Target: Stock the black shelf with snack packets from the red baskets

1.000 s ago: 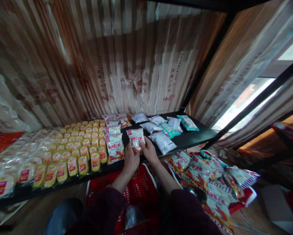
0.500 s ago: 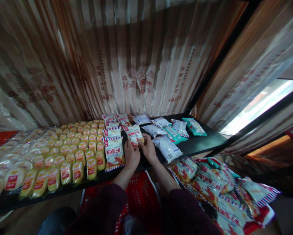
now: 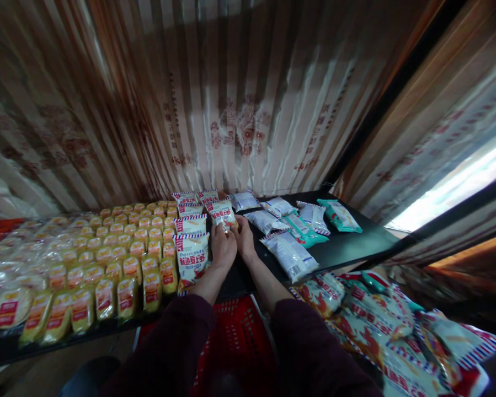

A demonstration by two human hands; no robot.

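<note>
over the black shelf (image 3: 355,242), near its middle: we have the snack packet (image 3: 222,211), printed face toward us, near edge in our hands; can't tell if its underside touches the shelf.
left hand (image 3: 224,246): fingers curled in, closed on the packet's near edge.
right hand (image 3: 243,237): also mostly closed, fingers at the near right corner; exact contact partly hidden, but we read it as a shared hold.
packet feel: looks light and soft, a puffed pillow bag; we'd expect the glossy film to slide a bit under dry fingertips.
contents: can't see them; if brittle, a hard squeeze on the belly could crush them or strain the seams.
where to hold: we'd pinch the near edge or lower corners, one hand each side, and keep thumbs off the puffed middle.
left of it: a column of matching packets (image 3: 192,256), then rows of wrapped yellow cakes (image 3: 127,298).
right of it: silvery packets (image 3: 291,256) lying loose, teal packets (image 3: 339,216) among and beyond them.
below us: red basket (image 3: 237,325) between our forearms, heaped packets (image 3: 376,314) off to the right.
</note>
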